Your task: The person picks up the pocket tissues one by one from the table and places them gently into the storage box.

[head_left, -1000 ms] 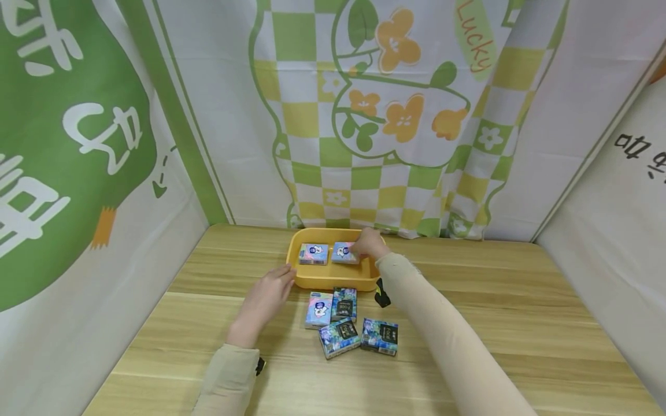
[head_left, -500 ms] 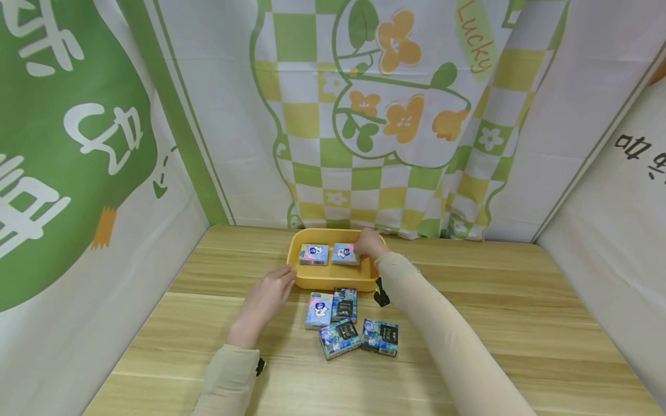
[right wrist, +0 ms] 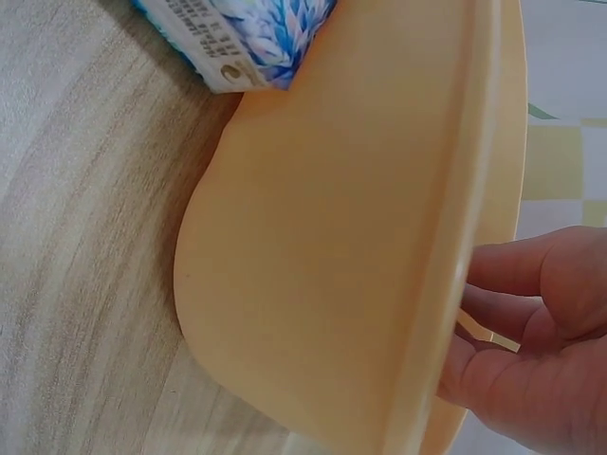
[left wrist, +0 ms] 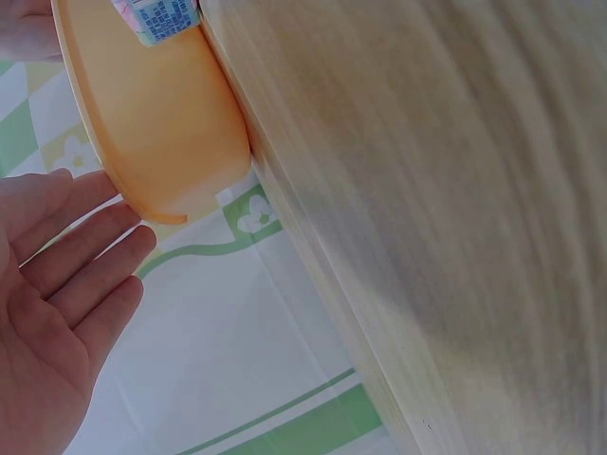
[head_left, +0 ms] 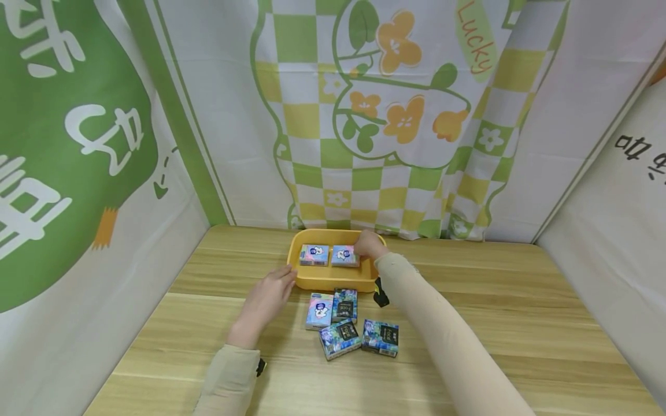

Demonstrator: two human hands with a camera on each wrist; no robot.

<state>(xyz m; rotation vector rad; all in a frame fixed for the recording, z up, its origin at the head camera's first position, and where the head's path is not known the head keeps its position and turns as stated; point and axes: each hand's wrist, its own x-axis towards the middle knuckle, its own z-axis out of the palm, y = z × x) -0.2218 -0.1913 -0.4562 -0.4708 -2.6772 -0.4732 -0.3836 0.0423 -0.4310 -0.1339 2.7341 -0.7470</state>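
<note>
My right hand (head_left: 370,245) reaches over the right end of the yellow plastic tray (head_left: 333,283), beside a pink-and-blue tissue pack (head_left: 344,255) lying inside. In the right wrist view the bent fingers (right wrist: 507,270) pass behind the tray's rim, and their tips are hidden. A second pink-and-blue tissue pack (head_left: 314,255) lies to its left in the tray. My left hand (head_left: 268,293) rests its straight, spread fingers (left wrist: 100,242) against the tray's left end. In front of the tray lie another pink-and-blue tissue pack (head_left: 319,311) and dark blue ones (head_left: 345,305).
Two more dark blue tissue packs, one on the left (head_left: 340,339) and one on the right (head_left: 381,337), lie nearer the person on the wooden table (head_left: 499,323). A patterned curtain (head_left: 364,190) hangs right behind the tray, with cloth walls at both sides.
My right hand has shifted slightly right, so more of the right tissue pack in the tray shows. The left hand and the packs on the table have stayed put.
</note>
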